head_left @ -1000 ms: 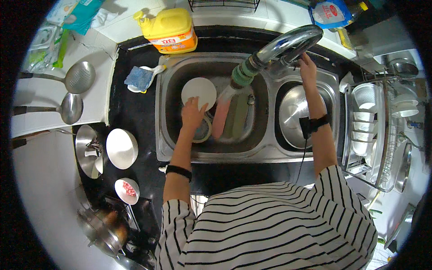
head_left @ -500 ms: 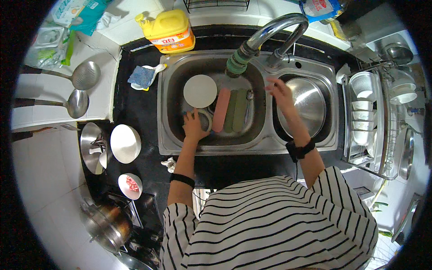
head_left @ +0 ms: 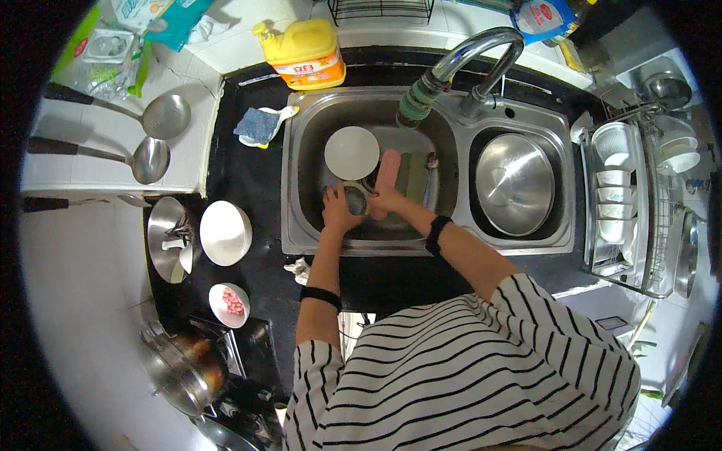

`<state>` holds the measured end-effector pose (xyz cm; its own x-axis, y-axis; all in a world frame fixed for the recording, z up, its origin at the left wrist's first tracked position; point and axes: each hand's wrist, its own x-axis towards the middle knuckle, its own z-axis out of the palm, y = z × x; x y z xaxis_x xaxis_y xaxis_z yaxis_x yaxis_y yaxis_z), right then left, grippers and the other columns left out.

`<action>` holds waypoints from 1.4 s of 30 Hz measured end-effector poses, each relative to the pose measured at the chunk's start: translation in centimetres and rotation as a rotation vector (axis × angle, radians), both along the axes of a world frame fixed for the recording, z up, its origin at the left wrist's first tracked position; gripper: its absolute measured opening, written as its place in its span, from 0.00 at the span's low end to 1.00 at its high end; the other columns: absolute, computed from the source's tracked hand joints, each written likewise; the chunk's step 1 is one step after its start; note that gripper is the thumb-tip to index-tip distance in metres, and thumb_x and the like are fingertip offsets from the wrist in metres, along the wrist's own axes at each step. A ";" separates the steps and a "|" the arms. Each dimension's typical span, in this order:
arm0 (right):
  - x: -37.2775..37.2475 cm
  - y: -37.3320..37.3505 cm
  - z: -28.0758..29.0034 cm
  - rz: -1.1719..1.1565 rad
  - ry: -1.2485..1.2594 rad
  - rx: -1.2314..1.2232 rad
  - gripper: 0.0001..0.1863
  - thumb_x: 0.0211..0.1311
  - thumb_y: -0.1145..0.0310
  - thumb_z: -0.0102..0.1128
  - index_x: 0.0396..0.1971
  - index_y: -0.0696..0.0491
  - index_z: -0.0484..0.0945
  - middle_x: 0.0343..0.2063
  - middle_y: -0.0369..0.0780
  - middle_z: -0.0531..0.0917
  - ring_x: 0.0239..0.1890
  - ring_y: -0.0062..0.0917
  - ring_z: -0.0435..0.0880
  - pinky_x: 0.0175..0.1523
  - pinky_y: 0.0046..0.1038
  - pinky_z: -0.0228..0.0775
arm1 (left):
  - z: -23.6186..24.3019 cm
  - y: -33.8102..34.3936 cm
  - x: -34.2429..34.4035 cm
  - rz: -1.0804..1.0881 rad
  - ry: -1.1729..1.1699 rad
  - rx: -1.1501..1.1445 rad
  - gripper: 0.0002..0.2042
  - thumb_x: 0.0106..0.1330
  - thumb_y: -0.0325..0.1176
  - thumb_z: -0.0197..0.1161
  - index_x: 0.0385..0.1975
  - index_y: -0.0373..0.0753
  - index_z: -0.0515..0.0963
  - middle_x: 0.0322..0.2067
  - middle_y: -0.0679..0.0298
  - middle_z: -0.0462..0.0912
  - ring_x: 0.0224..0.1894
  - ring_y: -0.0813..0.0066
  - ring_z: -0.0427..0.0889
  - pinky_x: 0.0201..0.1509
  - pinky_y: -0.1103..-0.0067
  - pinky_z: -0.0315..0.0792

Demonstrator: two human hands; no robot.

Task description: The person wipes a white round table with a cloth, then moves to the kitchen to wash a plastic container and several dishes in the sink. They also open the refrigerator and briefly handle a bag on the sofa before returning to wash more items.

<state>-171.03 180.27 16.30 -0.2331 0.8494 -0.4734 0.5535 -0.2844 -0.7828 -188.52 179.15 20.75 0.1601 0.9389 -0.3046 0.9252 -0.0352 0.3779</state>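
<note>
In the large left basin of the steel sink [head_left: 295,225], my left hand [head_left: 340,213] curls round the left side of a small round bowl [head_left: 356,200] with a pale rim. My right hand [head_left: 388,201] has its fingers bent at the bowl's right edge, partly over a long pink case [head_left: 387,169]. Both hands seem to grip the bowl, though the right fingertips are partly hidden. A round white dish [head_left: 352,152] lies just beyond them. To the right are an olive-green case [head_left: 414,177] and a spoon [head_left: 432,167].
A chrome faucet [head_left: 481,36] arches over the sink. The right basin holds a steel bowl [head_left: 514,185]; a dish rack [head_left: 587,225] stands beyond. Left are a blue sponge [head_left: 257,125], a yellow jug [head_left: 304,52], a white bowl [head_left: 226,233] and a bowl with pink pieces [head_left: 229,304].
My right hand has swung left from above the right basin to the small bowl. My left hand stays at the bowl, which now looks tilted. The whole view has shifted slightly.
</note>
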 end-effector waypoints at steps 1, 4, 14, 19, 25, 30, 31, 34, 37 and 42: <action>-0.7 0.1 -1.0 -0.047 0.040 -0.091 0.20 0.49 0.60 0.59 0.34 0.64 0.74 0.28 0.50 0.80 0.30 0.37 0.80 0.35 0.36 0.71 | 0.0 -0.1 -0.1 0.003 -0.019 0.012 0.57 0.30 0.50 0.76 0.62 0.39 0.47 0.59 0.43 0.53 0.60 0.41 0.55 0.53 0.57 0.67; -1.5 -0.2 -2.3 -0.057 -0.070 -0.094 0.22 0.44 0.58 0.62 0.29 0.64 0.73 0.25 0.50 0.78 0.25 0.39 0.78 0.31 0.40 0.69 | 0.1 -0.6 -0.3 0.026 -0.087 0.031 0.56 0.31 0.49 0.76 0.62 0.37 0.48 0.59 0.40 0.53 0.60 0.41 0.55 0.54 0.57 0.66; -1.7 -0.4 3.2 -0.162 -0.017 0.141 0.16 0.39 0.59 0.65 0.23 0.56 0.76 0.20 0.41 0.78 0.25 0.30 0.77 0.31 0.30 0.69 | 3.1 -1.3 0.9 -0.075 -0.244 0.060 0.33 0.46 0.44 0.69 0.52 0.35 0.65 0.50 0.47 0.69 0.52 0.50 0.70 0.51 0.65 0.69; -0.5 0.1 5.7 -0.225 0.298 0.148 0.25 0.44 0.51 0.66 0.33 0.57 0.75 0.28 0.40 0.79 0.33 0.29 0.78 0.38 0.29 0.71 | 5.3 -1.6 1.8 0.128 -0.648 0.014 0.15 0.56 0.34 0.63 0.41 0.33 0.74 0.35 0.59 0.79 0.37 0.68 0.79 0.44 0.75 0.72; 2.1 0.0 9.5 -0.297 0.599 -0.152 0.39 0.49 0.48 0.64 0.59 0.44 0.57 0.50 0.38 0.69 0.51 0.25 0.70 0.48 0.32 0.68 | 8.5 -1.4 2.6 0.074 -1.124 -0.124 0.14 0.58 0.27 0.59 0.44 0.34 0.72 0.36 0.65 0.78 0.38 0.79 0.76 0.43 0.81 0.70; 2.9 -0.3 10.7 -0.289 0.736 -0.350 0.41 0.51 0.45 0.60 0.62 0.41 0.51 0.54 0.38 0.64 0.56 0.28 0.66 0.51 0.40 0.66 | 10.8 -1.3 3.3 0.005 -1.095 -0.193 0.14 0.59 0.27 0.59 0.46 0.34 0.71 0.38 0.66 0.77 0.41 0.80 0.74 0.46 0.81 0.68; 2.9 -0.2 10.6 -0.299 0.702 -0.363 0.41 0.51 0.44 0.60 0.62 0.43 0.52 0.53 0.38 0.65 0.55 0.28 0.67 0.51 0.38 0.66 | 11.2 -1.4 3.3 0.015 -1.121 -0.214 0.14 0.60 0.28 0.59 0.45 0.34 0.71 0.38 0.66 0.76 0.41 0.80 0.74 0.47 0.80 0.68; 3.0 0.2 10.2 -0.229 0.722 -0.464 0.40 0.51 0.44 0.60 0.60 0.46 0.55 0.50 0.39 0.67 0.53 0.28 0.68 0.50 0.34 0.67 | 11.9 -1.6 3.3 0.042 -1.136 -0.246 0.14 0.59 0.26 0.58 0.46 0.34 0.71 0.39 0.66 0.76 0.43 0.80 0.74 0.49 0.81 0.67; 3.1 0.4 10.1 -0.209 0.786 -0.503 0.40 0.50 0.44 0.61 0.58 0.50 0.58 0.49 0.39 0.69 0.51 0.28 0.69 0.50 0.31 0.67 | 12.4 -1.8 3.1 0.004 -1.152 -0.226 0.14 0.60 0.25 0.57 0.47 0.34 0.70 0.39 0.66 0.76 0.43 0.80 0.73 0.49 0.81 0.67; 3.0 -0.1 11.2 -0.279 0.855 -0.528 0.46 0.49 0.45 0.63 0.61 0.49 0.49 0.52 0.41 0.66 0.50 0.32 0.71 0.47 0.33 0.68 | 12.5 -1.8 2.9 0.002 -1.144 -0.183 0.15 0.62 0.25 0.54 0.50 0.32 0.70 0.40 0.66 0.76 0.43 0.79 0.73 0.50 0.81 0.66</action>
<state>-168.05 180.20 27.51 -0.4930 0.6574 -0.5699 -0.2645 -0.7373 -0.6217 -185.66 177.37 33.27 0.4288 0.8962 -0.1144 0.0398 0.1078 0.9934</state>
